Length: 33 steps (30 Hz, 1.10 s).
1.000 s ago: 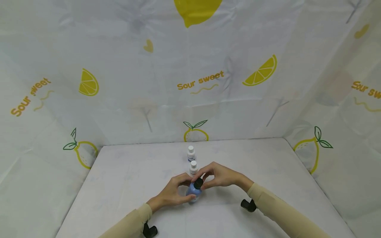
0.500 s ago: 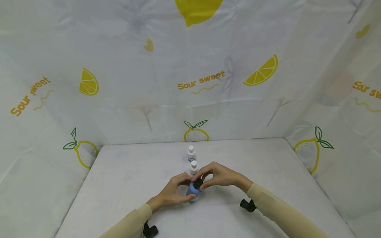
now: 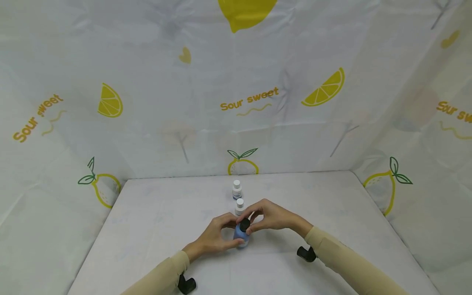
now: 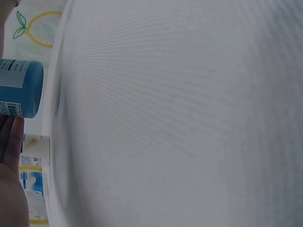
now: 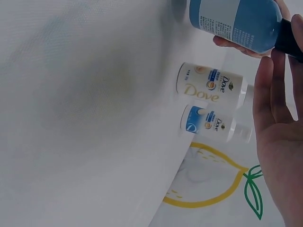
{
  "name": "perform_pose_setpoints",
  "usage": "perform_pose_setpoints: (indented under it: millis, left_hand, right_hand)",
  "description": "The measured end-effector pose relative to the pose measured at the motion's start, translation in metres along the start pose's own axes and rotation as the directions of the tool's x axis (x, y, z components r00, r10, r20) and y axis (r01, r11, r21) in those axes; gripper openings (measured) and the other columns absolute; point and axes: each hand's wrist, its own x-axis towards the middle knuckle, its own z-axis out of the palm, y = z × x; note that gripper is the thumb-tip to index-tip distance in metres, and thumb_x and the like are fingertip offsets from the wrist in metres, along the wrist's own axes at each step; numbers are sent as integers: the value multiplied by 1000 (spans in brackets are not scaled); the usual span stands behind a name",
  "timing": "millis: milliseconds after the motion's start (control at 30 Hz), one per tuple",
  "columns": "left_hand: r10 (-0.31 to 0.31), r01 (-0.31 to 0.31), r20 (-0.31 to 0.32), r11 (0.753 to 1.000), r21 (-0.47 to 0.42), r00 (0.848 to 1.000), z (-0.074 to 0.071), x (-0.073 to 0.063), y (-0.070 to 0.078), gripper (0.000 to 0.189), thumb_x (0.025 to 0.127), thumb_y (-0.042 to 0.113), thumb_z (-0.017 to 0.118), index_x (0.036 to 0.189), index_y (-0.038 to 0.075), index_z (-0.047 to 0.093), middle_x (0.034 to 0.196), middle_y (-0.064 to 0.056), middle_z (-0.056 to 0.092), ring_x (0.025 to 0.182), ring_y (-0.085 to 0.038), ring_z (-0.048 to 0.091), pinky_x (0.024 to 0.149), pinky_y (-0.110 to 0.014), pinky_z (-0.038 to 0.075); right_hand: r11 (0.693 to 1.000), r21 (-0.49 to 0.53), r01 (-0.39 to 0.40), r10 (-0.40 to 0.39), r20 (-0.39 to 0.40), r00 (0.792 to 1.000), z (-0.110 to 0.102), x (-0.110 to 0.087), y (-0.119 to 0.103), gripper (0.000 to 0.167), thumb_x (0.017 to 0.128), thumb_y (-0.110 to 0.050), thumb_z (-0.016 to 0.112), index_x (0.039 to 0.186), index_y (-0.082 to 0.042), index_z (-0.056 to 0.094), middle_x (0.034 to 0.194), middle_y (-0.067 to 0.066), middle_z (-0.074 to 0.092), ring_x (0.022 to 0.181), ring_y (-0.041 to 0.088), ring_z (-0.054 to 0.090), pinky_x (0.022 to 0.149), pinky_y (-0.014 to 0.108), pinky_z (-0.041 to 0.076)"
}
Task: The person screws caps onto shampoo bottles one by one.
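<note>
Between the two hands is a blue bottle with a black cap, its top tilted. My left hand grips the bottle's body, thumb on the near side and fingers behind. The fingers and thumb of my right hand pinch the black cap from the right and the far side. In the right wrist view the blue bottle shows a pale label, and the right fingers sit at its cap. The left wrist view catches the base of the blue bottle.
Just behind the hands stands a white Dove bottle, partly overlapped by the right fingers. Farther back is a smaller white and blue Dove bottle. Both stand upright on the white-covered table, below a lemon-print cloth wall.
Both hands and the blue bottle have shifted slightly away from the body, and the cap has moved a little left. The grips stay the same; the white bottles have not moved.
</note>
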Motion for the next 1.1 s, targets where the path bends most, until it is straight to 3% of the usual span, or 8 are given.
perform_pose_setpoints:
  millis: [333, 600, 800, 1100]
  left_hand:
    - [-59, 60, 6, 998, -19, 998, 0, -1, -2, 47, 88, 8, 90, 128, 6, 67, 121, -12, 74, 111, -11, 76, 97, -28, 66]
    - [-124, 125, 19, 991, -48, 992, 1, -3, -2, 45, 89, 8, 88, 129, 5, 66, 124, -13, 73, 115, -16, 76, 102, -32, 65]
    - [-172, 174, 29, 981, -83, 985, 2, -5, 0, 49, 87, 6, 90, 129, 4, 66, 126, -14, 73, 119, -17, 75, 105, -34, 64]
    - [-164, 168, 60, 982, -84, 985, -1, -5, 0, 52, 89, 8, 89, 133, 3, 63, 131, -16, 72, 123, -16, 72, 108, -35, 63]
  right_hand:
    - [1000, 10, 2, -1, -78, 997, -6, -1, 1, 31, 97, -15, 83, 125, -6, 77, 124, 13, 80, 110, 7, 75, 96, 36, 67]
    - [999, -6, -42, 41, -177, 983, -7, -4, -3, 13, 101, -11, 77, 113, -5, 75, 108, 16, 77, 98, 5, 71, 94, 33, 66]
    - [997, -7, -72, 69, -191, 979, -8, -6, -3, 9, 101, -11, 77, 108, -6, 75, 104, 12, 76, 96, 4, 70, 96, 29, 64]
    - [997, -5, -75, 72, -197, 978, -11, -9, -3, 8, 101, -11, 77, 108, -6, 75, 103, 13, 76, 96, 5, 70, 95, 28, 64]
